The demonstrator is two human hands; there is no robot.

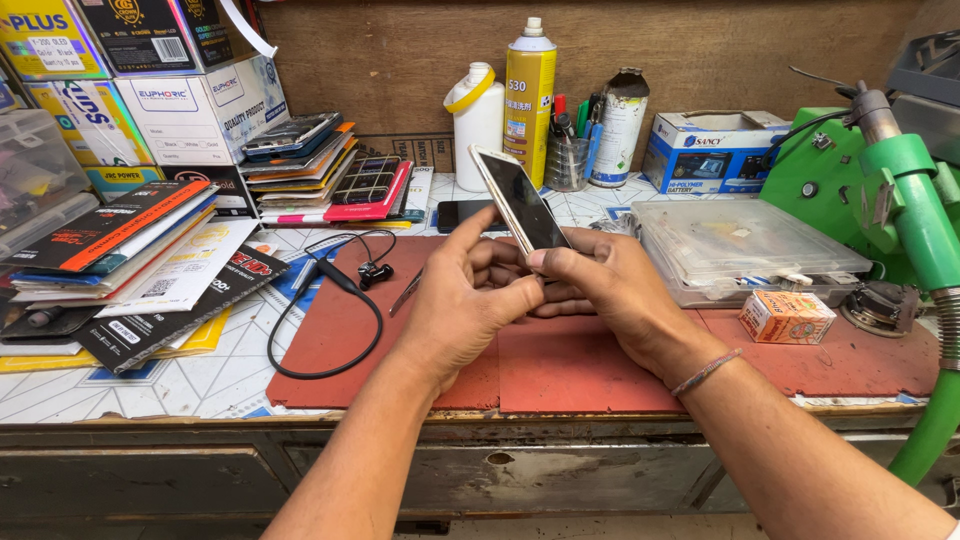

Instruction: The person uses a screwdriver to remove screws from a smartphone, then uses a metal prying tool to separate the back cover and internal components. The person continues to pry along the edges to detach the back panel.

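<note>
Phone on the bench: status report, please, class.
Left hand and right hand both gripping phone, tilted above red mat. Black cable lies left, clear.

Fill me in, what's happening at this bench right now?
A person holds a smartphone tilted up above a red mat, gripped in both the left hand and right hand. Black earphones lie on the mat to the left; a clear plastic box sits to the right.

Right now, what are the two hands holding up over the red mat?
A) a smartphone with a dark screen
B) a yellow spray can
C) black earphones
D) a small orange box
A: both the left hand and the right hand grip a smartphone with a dark screen, tilted above the red mat.
</note>
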